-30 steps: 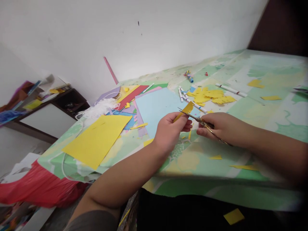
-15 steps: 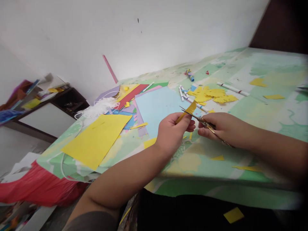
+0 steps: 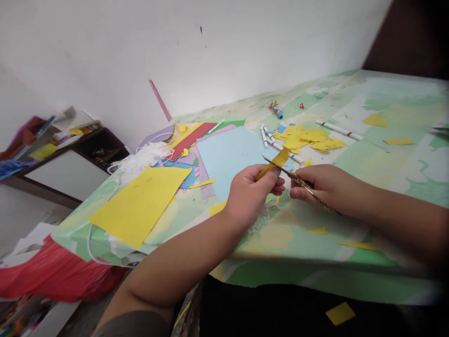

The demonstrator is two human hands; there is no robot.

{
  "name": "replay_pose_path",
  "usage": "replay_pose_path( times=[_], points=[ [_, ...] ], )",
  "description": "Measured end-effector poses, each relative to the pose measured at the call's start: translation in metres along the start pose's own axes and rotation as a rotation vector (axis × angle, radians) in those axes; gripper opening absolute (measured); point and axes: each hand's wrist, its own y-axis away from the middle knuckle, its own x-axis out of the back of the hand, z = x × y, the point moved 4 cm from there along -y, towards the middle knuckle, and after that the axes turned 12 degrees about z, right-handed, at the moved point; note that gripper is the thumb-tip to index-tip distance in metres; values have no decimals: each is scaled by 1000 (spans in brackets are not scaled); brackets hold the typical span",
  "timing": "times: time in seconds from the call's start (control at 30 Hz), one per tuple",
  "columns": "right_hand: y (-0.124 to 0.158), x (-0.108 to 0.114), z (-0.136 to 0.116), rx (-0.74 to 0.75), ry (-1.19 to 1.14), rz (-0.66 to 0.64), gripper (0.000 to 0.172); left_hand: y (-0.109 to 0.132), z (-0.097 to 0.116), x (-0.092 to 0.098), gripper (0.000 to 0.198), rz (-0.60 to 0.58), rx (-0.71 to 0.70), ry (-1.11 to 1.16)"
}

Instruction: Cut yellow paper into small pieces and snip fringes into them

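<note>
My left hand (image 3: 251, 191) pinches a small yellow paper piece (image 3: 276, 161) above the front part of the table. Gold-handled scissors (image 3: 304, 184) are gripped in my right hand (image 3: 328, 189), and their blades lie across the yellow piece, close to my left fingertips. Behind the hands is a heap of fringed yellow paper (image 3: 310, 138). A light blue sheet (image 3: 233, 157) lies beyond my left hand, and a large yellow sheet (image 3: 142, 203) is farther left.
White markers (image 3: 339, 130) lie behind the hands. White string (image 3: 143, 157) is piled at the left on the patterned tablecloth (image 3: 393, 187). A red plastic bag (image 3: 66, 276) and a low cabinet (image 3: 70, 175) stand left of the table. A yellow scrap (image 3: 340, 313) rests on dark cloth below.
The scissor blades look closer together across the yellow piece. My right hand has shifted very slightly; both hands keep their hold.
</note>
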Motion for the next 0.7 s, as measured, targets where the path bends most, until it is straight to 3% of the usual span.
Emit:
replay_pose_path(
  times=[0.3, 0.7],
  points=[
    [-2, -1, 5, -58, 37, 9, 45, -1, 0, 1, 19, -37, 66, 70],
    [1, -1, 5, -64, -1, -5, 36, -3, 2, 3, 21, 42, 60, 83]
  ],
)
